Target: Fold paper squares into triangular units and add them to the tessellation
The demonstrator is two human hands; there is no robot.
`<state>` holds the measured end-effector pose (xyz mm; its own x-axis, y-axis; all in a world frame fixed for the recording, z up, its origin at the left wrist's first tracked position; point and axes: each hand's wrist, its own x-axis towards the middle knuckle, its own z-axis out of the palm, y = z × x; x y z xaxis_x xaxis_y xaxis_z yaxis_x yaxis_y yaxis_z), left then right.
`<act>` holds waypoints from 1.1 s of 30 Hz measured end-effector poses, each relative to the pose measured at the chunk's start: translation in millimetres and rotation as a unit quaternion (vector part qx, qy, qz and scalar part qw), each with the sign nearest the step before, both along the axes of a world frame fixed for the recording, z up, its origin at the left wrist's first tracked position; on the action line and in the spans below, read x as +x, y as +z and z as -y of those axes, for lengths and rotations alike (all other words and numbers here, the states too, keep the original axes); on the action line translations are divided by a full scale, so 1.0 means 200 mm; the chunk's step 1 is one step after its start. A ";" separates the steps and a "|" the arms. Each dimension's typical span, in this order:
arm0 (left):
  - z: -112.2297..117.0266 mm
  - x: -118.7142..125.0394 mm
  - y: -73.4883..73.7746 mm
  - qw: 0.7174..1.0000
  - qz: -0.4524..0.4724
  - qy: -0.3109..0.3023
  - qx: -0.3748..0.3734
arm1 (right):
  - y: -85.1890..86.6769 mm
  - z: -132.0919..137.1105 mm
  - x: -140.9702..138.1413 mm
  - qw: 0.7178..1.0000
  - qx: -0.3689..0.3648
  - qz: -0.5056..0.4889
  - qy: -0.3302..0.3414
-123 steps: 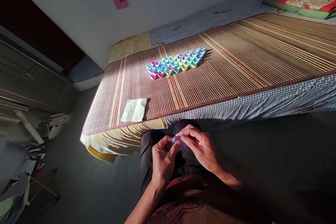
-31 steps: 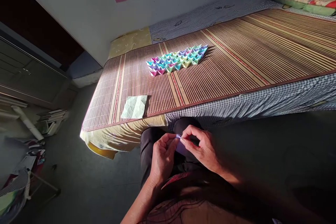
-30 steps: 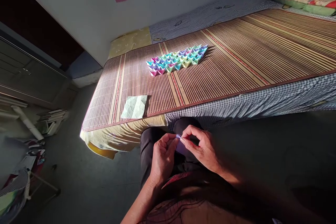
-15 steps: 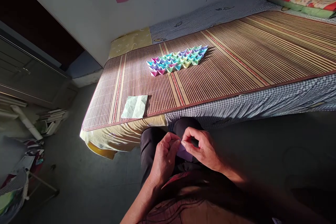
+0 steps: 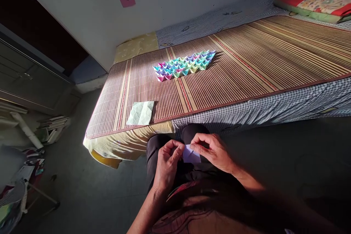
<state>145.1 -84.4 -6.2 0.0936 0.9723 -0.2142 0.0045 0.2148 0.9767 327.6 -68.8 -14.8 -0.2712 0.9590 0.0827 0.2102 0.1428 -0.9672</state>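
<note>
Purple paper [image 5: 192,155], pinched between both hands [image 5: 169,160] [image 5: 213,151], above dark-trousered knees [image 5: 192,129].

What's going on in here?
Somebody is handling a small lilac paper above their lap, its edges pinched by the left hand and right hand. On the striped mat, little colourful folded papers stand in rows. A pale green square lies near the mat's front edge.

Behind the sheet [image 5: 192,156] lies the mat [image 5: 222,76]; on it, paper models [image 5: 184,67] behind a square [image 5: 140,113].
</note>
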 end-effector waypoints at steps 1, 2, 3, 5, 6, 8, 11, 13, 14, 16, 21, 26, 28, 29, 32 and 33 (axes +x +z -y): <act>0.00 0.00 0.00 1.000 0.011 -0.004 -0.010 | 0.00 0.00 0.00 1.000 0.008 0.010 -0.001; 0.00 0.00 0.00 0.999 0.021 -0.013 -0.022 | 0.00 -0.01 0.00 1.000 0.016 0.017 -0.005; 0.00 0.00 0.00 0.999 0.031 -0.023 -0.034 | -0.01 -0.01 0.00 0.999 0.023 0.023 -0.008; 0.00 0.01 0.00 0.996 0.044 -0.045 -0.061 | -0.01 -0.02 0.00 0.999 0.026 0.036 0.001; 0.00 0.01 0.00 0.995 0.046 -0.055 -0.072 | 0.00 -0.02 0.00 0.999 0.021 0.042 0.009; 0.00 0.01 0.01 0.994 0.047 -0.065 -0.079 | 0.01 -0.03 0.01 0.999 0.005 0.048 0.019; 0.00 0.02 0.01 0.996 0.043 -0.043 -0.061 | 0.03 -0.04 0.02 0.999 -0.014 0.026 0.022; 0.00 0.02 0.00 0.998 0.041 -0.023 -0.051 | 0.05 -0.04 0.03 0.999 -0.013 0.011 0.027; 0.00 0.02 -0.01 0.998 0.041 -0.018 -0.049 | 0.06 -0.04 0.03 1.000 -0.009 0.007 0.028; 0.00 0.02 -0.02 0.998 0.046 -0.015 -0.046 | 0.07 -0.04 0.03 1.000 0.000 0.007 0.027; 0.00 0.01 -0.01 0.999 0.034 -0.027 -0.030 | 0.07 -0.02 0.01 1.000 0.014 0.004 0.002; 0.00 0.02 0.02 0.996 0.003 -0.076 -0.043 | 0.06 -0.02 -0.01 0.999 0.024 0.026 -0.002; 0.01 0.02 0.03 0.996 -0.017 -0.080 -0.041 | 0.06 -0.03 -0.02 0.999 0.017 0.026 0.009; 0.01 0.02 0.02 0.997 -0.020 -0.070 -0.036 | 0.06 -0.04 -0.02 1.000 0.011 0.019 0.014; 0.01 0.02 0.00 0.999 0.024 -0.005 -0.022 | 0.06 -0.05 -0.02 1.000 -0.014 -0.010 0.018; 0.01 0.02 -0.01 0.998 0.055 0.020 -0.020 | 0.06 -0.05 -0.03 0.999 -0.019 -0.022 0.018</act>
<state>150.0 -87.3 -9.0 0.0802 0.9664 -0.2441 -0.1115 0.2521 0.9613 322.4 -58.8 -3.5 -0.3016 0.9516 0.0597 0.1635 0.1133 -0.9800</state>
